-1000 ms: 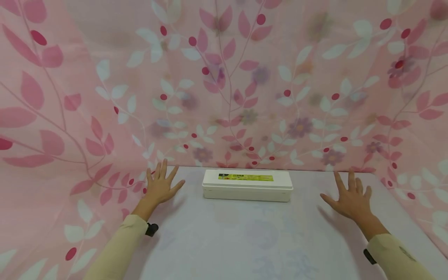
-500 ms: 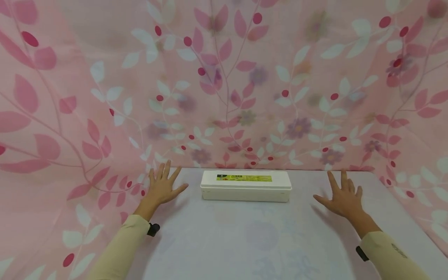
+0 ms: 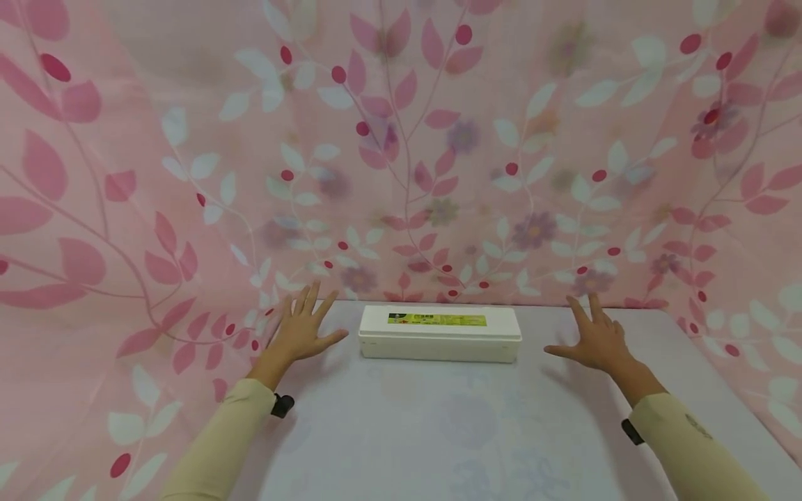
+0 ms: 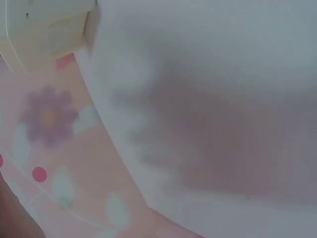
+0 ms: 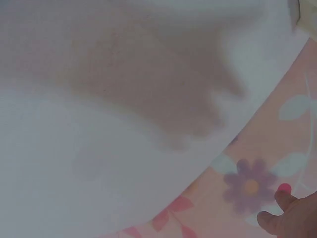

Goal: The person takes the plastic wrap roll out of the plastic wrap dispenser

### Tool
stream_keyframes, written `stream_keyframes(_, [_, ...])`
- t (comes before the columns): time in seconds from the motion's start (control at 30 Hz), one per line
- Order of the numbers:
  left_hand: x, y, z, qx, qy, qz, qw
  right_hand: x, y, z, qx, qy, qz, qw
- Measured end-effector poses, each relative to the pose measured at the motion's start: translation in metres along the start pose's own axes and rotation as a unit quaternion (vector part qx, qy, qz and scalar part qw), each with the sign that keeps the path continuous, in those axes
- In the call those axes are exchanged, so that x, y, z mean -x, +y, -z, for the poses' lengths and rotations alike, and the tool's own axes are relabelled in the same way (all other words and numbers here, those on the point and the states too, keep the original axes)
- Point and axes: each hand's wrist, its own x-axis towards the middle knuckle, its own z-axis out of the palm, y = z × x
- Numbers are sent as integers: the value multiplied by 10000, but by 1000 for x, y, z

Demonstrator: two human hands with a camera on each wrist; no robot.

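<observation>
White box (image 3: pixel 440 332) sits at 12 o'clock on the table (image 3: pixel 401 431); your L hand (image 3: pixel 301 334) is at its 9, R hand (image 3: pixel 599 342) at its 3, both splayed, holding nothing, apart from it; prob. best to close in evenly on both ends, keeping it level.

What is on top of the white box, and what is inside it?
The white box has a yellow-green label on its lid. The lid is closed, so any contents are hidden.
</observation>
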Motion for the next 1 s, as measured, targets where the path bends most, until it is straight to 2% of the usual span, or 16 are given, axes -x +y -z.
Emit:
stream_keyframes(0.27, [-15, 13, -5, 417, -418, -274, 9979, -11, -21, -3, -428, -352, 215, 9982])
stream_keyframes(0.53, [-17, 17, -11, 706, -553, -242, 9957, -25, -39, -13, -865, -563, 268, 9943])
stream_keyframes(0.73, [-22, 22, -14, 1105, -467, -316, 9923, -33, -51, -20, -1160, -629, 331, 9907])
stream_keyframes(0.87, [-28, 30, -19, 1377, -567, -138, 9888, -33, -55, -25, -1307, -720, 347, 9882])
stream_keyframes(1.0, [-29, 39, -25, 1852, -850, 56, 9790, -32, -63, -29, -1463, -836, 300, 9852])
